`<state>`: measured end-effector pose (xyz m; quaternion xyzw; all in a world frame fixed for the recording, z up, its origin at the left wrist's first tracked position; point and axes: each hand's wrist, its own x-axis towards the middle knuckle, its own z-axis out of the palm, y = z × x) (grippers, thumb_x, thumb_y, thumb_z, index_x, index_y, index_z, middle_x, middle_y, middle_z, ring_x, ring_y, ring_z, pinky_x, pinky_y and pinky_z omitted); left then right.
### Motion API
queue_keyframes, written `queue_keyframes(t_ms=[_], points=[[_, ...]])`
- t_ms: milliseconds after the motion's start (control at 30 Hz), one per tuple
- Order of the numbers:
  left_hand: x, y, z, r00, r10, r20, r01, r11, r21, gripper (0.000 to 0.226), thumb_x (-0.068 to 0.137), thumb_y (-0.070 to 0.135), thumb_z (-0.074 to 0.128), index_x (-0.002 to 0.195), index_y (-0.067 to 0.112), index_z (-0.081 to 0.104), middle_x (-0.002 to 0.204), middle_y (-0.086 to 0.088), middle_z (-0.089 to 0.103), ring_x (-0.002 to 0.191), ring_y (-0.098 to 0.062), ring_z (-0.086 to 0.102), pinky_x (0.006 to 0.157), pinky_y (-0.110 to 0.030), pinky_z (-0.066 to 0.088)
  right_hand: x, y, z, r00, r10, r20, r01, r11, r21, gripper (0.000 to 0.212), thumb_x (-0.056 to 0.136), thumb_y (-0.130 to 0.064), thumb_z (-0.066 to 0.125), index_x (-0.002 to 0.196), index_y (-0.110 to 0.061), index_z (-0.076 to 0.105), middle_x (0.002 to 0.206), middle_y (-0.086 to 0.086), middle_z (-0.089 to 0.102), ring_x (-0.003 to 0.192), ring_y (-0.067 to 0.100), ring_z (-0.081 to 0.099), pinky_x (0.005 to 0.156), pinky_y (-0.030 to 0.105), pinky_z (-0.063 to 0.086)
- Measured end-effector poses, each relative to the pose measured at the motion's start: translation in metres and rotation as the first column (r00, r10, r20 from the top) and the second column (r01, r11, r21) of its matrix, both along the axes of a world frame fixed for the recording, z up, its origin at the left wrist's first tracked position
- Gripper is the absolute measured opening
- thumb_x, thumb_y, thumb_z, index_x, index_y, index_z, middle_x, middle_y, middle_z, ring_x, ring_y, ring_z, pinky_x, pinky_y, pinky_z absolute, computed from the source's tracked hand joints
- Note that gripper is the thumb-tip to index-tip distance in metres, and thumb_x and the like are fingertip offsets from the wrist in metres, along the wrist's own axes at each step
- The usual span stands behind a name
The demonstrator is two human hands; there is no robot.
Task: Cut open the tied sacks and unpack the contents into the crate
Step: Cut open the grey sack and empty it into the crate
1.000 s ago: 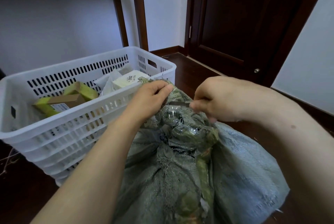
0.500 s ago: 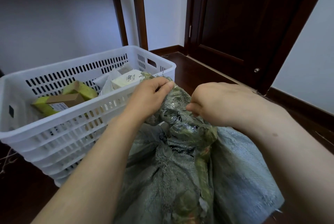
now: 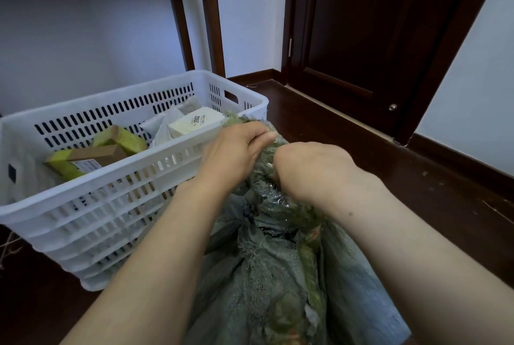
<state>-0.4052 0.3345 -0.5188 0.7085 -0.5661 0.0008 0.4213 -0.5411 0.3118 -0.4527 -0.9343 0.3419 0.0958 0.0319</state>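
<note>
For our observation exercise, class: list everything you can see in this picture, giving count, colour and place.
crate: one, white, on floor, left
green boxes: two, green and brown, in crate, left part
white box: one, white, in crate, right part
packets: count unclear, white, in crate beside white box
sack: one, grey-green, right of crate, neck taped
door: one, dark brown, far right
legs: two, dark wood, behind crate
floor: dark wood
left hand: grips sack's top
right hand: curled at sack's neck; what it holds is hidden
</note>
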Motion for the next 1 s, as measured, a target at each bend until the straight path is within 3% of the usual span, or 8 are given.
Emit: queue_keyframes(t_ms=[233,400,500,600,733,867,967,1000], points=[[0.014,0.006,-0.008,0.986,0.112,-0.123,-0.107,0.993,0.044,0.032,0.089,0.036,0.059,0.075,0.007,0.064,0.067,-0.010,0.060,0.070,-0.030,0.058,0.076,-0.046,0.052,-0.011,-0.019,-0.004,0.994,-0.010,-0.107,0.015,0.999,0.041,0.035,0.096,-0.017,0.049,0.063,-0.017,0.040,0.068,-0.003,0.044,0.077,0.026,0.050,0.071,0.033,0.041],[0.019,0.008,-0.006,0.979,0.121,-0.161,-0.115,0.992,0.045,0.031,0.089,0.040,0.058,0.073,0.013,0.063,0.062,-0.002,0.056,0.061,-0.017,0.051,0.066,-0.034,0.046,-0.030,-0.040,0.011,0.999,0.036,-0.030,-0.027,0.963,0.268,0.032,0.098,-0.029,0.048,0.078,-0.012,0.066,0.053,-0.005,0.048,0.052,0.013,0.046,0.053,0.024,0.039],[0.024,0.014,-0.010,0.966,0.115,-0.232,-0.105,0.993,0.057,0.027,0.089,0.038,0.059,0.077,0.015,0.065,0.067,-0.006,0.058,0.061,-0.013,0.049,0.066,-0.031,0.044,-0.054,-0.070,0.017,0.980,-0.162,0.112,0.070,0.819,0.570,0.038,0.098,-0.030,0.046,0.080,-0.005,0.069,0.046,-0.003,0.043,0.044,0.012,0.035,0.051,0.028,0.029],[0.013,0.011,-0.007,0.951,0.055,-0.305,-0.040,0.998,0.057,0.027,0.090,0.033,0.058,0.080,0.009,0.066,0.069,-0.005,0.054,0.059,-0.010,0.045,0.062,-0.026,0.039,-0.057,-0.087,0.003,0.864,-0.387,0.323,0.011,0.655,0.756,0.036,0.094,-0.033,0.050,0.084,-0.002,0.067,0.050,-0.002,0.043,0.036,0.006,0.027,0.037,0.016,0.019],[0.001,0.005,0.002,0.927,0.009,-0.374,0.004,0.999,0.034,0.037,0.092,0.031,0.056,0.085,-0.005,0.062,0.068,-0.005,0.054,0.060,-0.010,0.045,0.058,-0.021,0.038,-0.032,-0.073,-0.037,0.681,-0.578,0.450,-0.144,0.497,0.856,0.052,0.057,-0.039,0.076,0.091,-0.001,0.066,0.075,0.006,0.062,0.035,0.002,0.024,0.031,0.012,0.015],[-0.007,0.007,0.009,0.815,0.073,-0.575,-0.025,0.995,0.092,0.035,0.094,0.034,0.052,0.069,0.012,0.064,0.047,0.014,0.055,0.043,0.000,0.048,0.044,-0.013,0.039,-0.012,-0.060,-0.067,0.681,-0.605,0.412,-0.159,0.427,0.890,0.051,0.048,-0.030,0.086,0.089,-0.008,0.065,0.064,0.006,0.051,0.035,0.004,0.023,0.033,0.014,0.014],[-0.011,0.009,0.020,0.709,0.062,-0.703,-0.028,0.998,0.061,0.024,0.091,0.030,0.051,0.082,0.019,0.071,0.072,0.012,0.070,0.078,-0.012,0.065,0.068,-0.021,0.055,-0.006,-0.066,-0.071,0.594,-0.674,0.439,-0.181,0.419,0.890,0.021,0.067,-0.011,0.082,0.077,-0.005,0.064,0.046,0.000,0.047,0.030,0.004,0.024,0.031,0.012,0.017],[-0.010,0.010,0.023,0.769,0.084,-0.633,-0.074,0.996,0.042,0.024,0.086,0.033,0.050,0.086,0.023,0.071,0.082,0.015,0.069,0.092,-0.016,0.063,0.083,-0.030,0.053,-0.007,-0.070,-0.071,0.540,-0.715,0.445,-0.201,0.404,0.892,0.017,0.071,-0.008,0.079,0.073,-0.006,0.061,0.042,-0.002,0.046,0.029,0.003,0.023,0.031,0.011,0.016]])
